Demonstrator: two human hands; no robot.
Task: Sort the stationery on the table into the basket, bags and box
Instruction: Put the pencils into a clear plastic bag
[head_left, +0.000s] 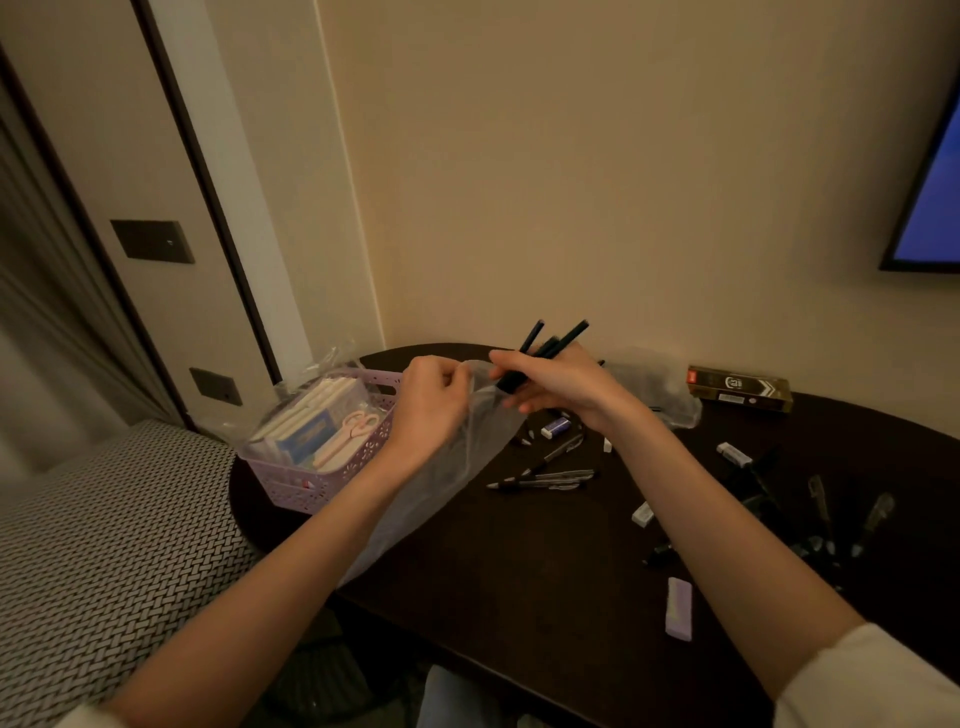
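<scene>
The left hand (434, 400) pinches the upper edge of a clear, soft plastic bag (457, 467) between thumb and curled fingers, holding its mouth up above the table, while the right hand (558, 387) grips a bundle of dark, slim pencils (545, 351) whose lower ends sit at the bag's opening and whose upper ends fan out toward the wall. The bag hangs down from the left hand and trails across the dark brown oval wooden table (519, 571) toward its near edge. At the table's left end stands a lilac perforated plastic basket (332, 475), holding white and blue packets and a pair of pale pink scissors (350, 431). A second crumpled clear bag (660, 387) lies beyond the right wrist, and just beside it at the far edge lies a gold and black cardboard box (740, 388) on its side. Between the forearms several clear-barrelled pens (545, 478) lie roughly side by side. More dark pens and markers (810, 514) are scattered at the right. A long lilac eraser (679, 608) lies near the front edge, and small white erasers (555, 427) are dotted among the pens.
</scene>
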